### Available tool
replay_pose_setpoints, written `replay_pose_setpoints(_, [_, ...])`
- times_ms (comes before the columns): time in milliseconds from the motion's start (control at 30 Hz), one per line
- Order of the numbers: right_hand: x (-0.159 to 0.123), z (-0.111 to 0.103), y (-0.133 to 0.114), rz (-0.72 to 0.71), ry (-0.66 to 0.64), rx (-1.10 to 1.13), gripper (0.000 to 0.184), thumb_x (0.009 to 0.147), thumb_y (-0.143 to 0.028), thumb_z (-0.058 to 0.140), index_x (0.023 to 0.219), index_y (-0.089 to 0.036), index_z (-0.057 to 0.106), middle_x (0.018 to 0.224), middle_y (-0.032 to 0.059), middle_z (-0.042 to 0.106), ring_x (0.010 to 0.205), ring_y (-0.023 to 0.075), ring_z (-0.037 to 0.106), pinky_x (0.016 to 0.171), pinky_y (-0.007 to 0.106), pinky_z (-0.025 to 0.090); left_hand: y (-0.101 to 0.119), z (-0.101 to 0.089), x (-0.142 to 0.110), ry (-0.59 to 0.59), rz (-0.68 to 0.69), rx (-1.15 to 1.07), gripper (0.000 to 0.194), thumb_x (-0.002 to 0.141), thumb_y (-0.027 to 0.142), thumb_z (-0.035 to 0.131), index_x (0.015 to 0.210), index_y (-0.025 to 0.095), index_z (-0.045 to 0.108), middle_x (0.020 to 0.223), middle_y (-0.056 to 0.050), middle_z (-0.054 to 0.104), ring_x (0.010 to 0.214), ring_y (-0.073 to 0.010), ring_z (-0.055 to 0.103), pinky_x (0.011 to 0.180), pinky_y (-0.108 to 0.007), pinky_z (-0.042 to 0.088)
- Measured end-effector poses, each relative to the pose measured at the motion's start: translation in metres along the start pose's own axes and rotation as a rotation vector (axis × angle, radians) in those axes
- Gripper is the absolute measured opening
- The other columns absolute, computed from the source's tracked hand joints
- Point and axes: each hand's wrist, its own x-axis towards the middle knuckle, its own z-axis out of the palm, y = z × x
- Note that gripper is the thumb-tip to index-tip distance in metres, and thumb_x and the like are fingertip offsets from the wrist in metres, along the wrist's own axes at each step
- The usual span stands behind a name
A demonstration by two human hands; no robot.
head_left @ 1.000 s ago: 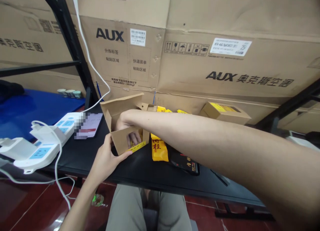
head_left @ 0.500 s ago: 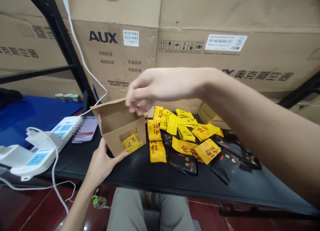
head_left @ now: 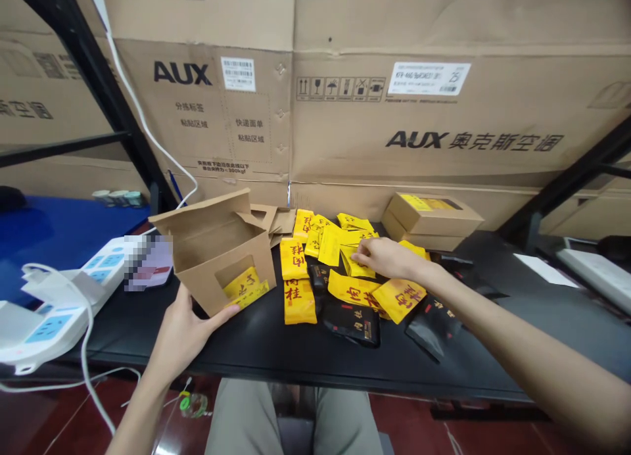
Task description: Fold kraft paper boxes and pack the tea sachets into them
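The open carton [head_left: 194,274] is at the left of the black table [head_left: 256,350], its mouth upward and its lid raised on the far side, which leaves the top accessible. Its window faces near, showing yellow packets [head_left: 244,284] low inside. The left hand [head_left: 180,333] has its thumb spread from the fingers, clasping the near lower left corner, probably to steady the carton without covering its mouth.

To the right, the right hand [head_left: 392,258] reaches palm down into the loose yellow packets [head_left: 329,246], fingers bunched at one packet [head_left: 351,263]; whether they pinch it, I cannot tell. These lie spread between carton and hand, likely for easy reach, with black packets [head_left: 352,320] near and right among them. Two windowed cartons [head_left: 431,226] sit stacked at the far right, seemingly to save room. Farther left lie a phone [head_left: 155,267] and a white power strip [head_left: 64,317], beside the working space
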Motion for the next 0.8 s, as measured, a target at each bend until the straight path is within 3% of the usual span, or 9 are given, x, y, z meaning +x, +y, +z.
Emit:
replay_pose_setpoints(200, [0.022, 0.005, -0.020, 0.191, 0.019, -0.057, 0.057, 0.089, -0.066, 0.055, 0.097, -0.013, 0.074, 0.111, 0.0254, 0.074, 0.115, 0.0408, 0.067, 0.093, 0.051, 0.052, 0.000, 0.000, -0.001, 0.003, -0.008, -0.001, 0.080, 0.072, 0.056, 0.080, 0.137, 0.022, 0.048, 0.135, -0.017, 0.071, 0.123, -0.0373, 0.069, 0.099, -0.049, 0.058])
replay_pose_setpoints(367, [0.033, 0.004, -0.025, 0.263, 0.037, -0.032, 0.058, 0.082, -0.054, 0.068, 0.122, -0.011, 0.068, 0.124, 0.0249, 0.070, 0.121, 0.0383, 0.066, 0.096, 0.047, 0.052, 0.000, 0.001, -0.002, 0.008, -0.014, -0.008, 0.079, 0.072, 0.056, 0.081, 0.136, 0.022, 0.048, 0.135, -0.017, 0.071, 0.123, -0.0374, 0.069, 0.098, -0.049, 0.059])
replay_pose_setpoints(600, [0.030, -0.011, -0.005, 0.233, 0.023, 0.153, 0.070, 0.085, -0.049, 0.064, 0.142, -0.010, 0.054, 0.117, 0.0182, 0.073, 0.102, 0.0275, 0.072, 0.089, 0.035, 0.054, 0.002, 0.000, -0.001, 0.008, -0.050, -0.014, 0.080, 0.070, 0.058, 0.080, 0.134, 0.021, 0.049, 0.135, -0.018, 0.070, 0.123, -0.0383, 0.068, 0.101, -0.051, 0.057])
replay_pose_setpoints(700, [0.028, -0.009, 0.005, 0.217, 0.142, 0.243, 0.068, 0.088, -0.048, 0.060, 0.146, -0.014, 0.051, 0.128, 0.0189, 0.066, 0.105, 0.0254, 0.069, 0.093, 0.034, 0.052, 0.002, 0.001, -0.001, 0.013, -0.060, -0.007, 0.078, 0.069, 0.058, 0.081, 0.131, 0.021, 0.051, 0.134, -0.017, 0.071, 0.122, -0.0388, 0.069, 0.098, -0.050, 0.057])
replay_pose_setpoints(800, [0.023, 0.000, 0.011, 0.198, 0.414, 0.406, 0.059, 0.087, -0.045, 0.060, 0.139, -0.017, 0.055, 0.127, 0.0169, 0.065, 0.106, 0.0257, 0.067, 0.096, 0.036, 0.050, 0.001, 0.001, -0.001, 0.016, -0.066, -0.006, 0.075, 0.069, 0.058, 0.081, 0.127, 0.020, 0.053, 0.133, -0.017, 0.071, 0.122, -0.0383, 0.068, 0.098, -0.049, 0.057])
